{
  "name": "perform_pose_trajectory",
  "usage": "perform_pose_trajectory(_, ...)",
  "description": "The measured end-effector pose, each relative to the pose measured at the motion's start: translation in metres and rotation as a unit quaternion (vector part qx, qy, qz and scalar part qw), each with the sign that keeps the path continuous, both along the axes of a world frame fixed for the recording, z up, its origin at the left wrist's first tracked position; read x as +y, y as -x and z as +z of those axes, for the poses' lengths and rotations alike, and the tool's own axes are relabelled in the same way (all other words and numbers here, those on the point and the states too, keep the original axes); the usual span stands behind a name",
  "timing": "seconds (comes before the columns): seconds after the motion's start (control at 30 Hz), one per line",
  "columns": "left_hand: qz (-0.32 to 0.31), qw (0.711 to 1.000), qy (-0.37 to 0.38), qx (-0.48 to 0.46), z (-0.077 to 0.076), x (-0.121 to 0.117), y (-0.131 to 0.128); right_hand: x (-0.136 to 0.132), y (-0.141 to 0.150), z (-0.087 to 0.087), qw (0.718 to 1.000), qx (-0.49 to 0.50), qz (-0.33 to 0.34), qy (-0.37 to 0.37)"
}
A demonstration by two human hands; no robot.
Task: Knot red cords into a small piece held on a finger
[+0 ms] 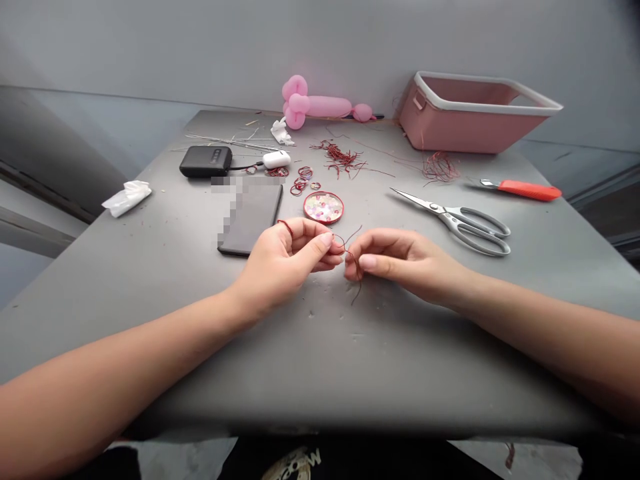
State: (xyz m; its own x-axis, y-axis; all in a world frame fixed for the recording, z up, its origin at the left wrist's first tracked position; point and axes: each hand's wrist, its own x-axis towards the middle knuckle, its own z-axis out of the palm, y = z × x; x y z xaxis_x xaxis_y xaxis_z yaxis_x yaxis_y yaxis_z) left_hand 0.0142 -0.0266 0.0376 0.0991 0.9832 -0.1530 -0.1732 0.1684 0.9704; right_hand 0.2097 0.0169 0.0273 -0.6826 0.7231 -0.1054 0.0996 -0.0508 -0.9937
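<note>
My left hand is closed, with thumb and index finger pinching a thin dark red wire. A ring of the same colour circles one of its fingers. Facing it, my right hand has its thumb and fingers closed on the other part of the wire. One loose end sticks up between the hands and another hangs below. Just beyond the left fingers lies a round red-rimmed dish of pale beads. Small red wire rings lie behind the dish.
Scissors and an orange-handled cutter lie right, below a pink bin. Cut wire pieces and a wire tangle lie behind. A dark tablet or phone, black power bank and white earbud case are left; a pink balloon is at the back.
</note>
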Motion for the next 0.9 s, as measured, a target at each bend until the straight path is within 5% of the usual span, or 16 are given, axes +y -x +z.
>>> perform_pose_trajectory(0.17, -0.041, 0.998, -0.022, 0.052, -0.004, -0.003, 0.000, -0.007, 0.002, 0.000, 0.990, 0.047, -0.087, -0.100)
perform_pose_trajectory(0.43, -0.066, 0.991, -0.082, 0.088, -0.009, -0.007, 0.000, -0.015, 0.001, 0.001, 0.968, 0.050, -0.078, -0.233)
perform_pose_trajectory(0.5, -0.064, 0.990, -0.090, 0.091, -0.009, -0.007, 0.000, -0.012, -0.001, -0.001, 0.973, 0.083, -0.063, -0.207)
perform_pose_trajectory(0.7, -0.074, 0.987, -0.120, 0.081, -0.009, -0.009, -0.001, 0.001, 0.000, -0.010, 0.991, 0.095, -0.060, 0.076)
perform_pose_trajectory(0.9, -0.100, 0.989, -0.048, 0.092, -0.009, -0.008, -0.001, 0.002, 0.001, -0.006, 0.998, -0.005, 0.020, 0.061)
